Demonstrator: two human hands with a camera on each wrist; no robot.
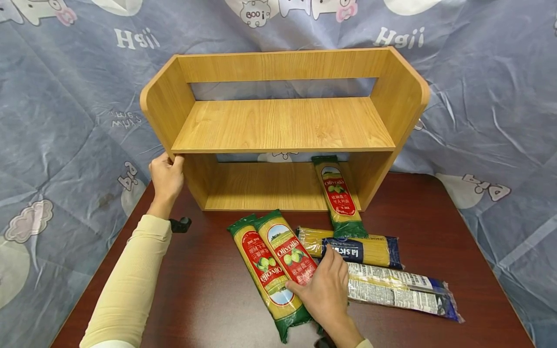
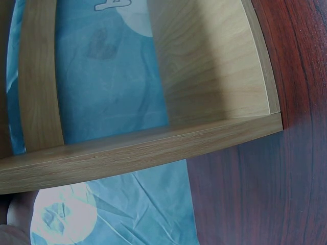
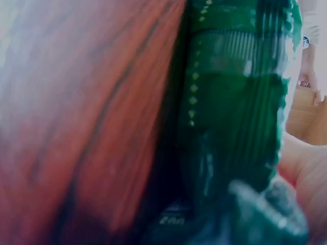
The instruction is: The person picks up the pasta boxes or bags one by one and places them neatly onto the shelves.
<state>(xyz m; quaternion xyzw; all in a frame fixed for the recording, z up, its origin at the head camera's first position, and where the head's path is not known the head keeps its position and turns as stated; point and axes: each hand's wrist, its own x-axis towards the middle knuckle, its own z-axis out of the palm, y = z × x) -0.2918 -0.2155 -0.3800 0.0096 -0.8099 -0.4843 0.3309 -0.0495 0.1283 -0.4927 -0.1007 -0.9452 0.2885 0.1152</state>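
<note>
A wooden shelf unit [image 1: 283,125] is stood at the back of a dark red table [image 1: 196,299], and its left side panel is gripped at the front edge by the left hand [image 1: 167,178], fingers curled round the wood. The right hand [image 1: 324,287] is laid on a pair of green-ended spaghetti packets [image 1: 271,270] lying side by side near the table's front; its fingers are spread fairly flat over the right-hand packet and nothing is seen to be lifted. On their red labels "Olivoilà" can be read, with green olives pictured and smaller print too fine to make out. A third Olivoilà packet [image 1: 339,195] is lying partly inside the lower compartment of the shelf, at its right side. Just right of the hand, a blue-ended packet [image 1: 365,249] marked "la sic…" is lying crosswise, and below it a packet with small white print [image 1: 400,290]. On the grey-blue backdrop cloth [image 1: 65,96] "Hgii" is printed among cartoon animals.
</note>
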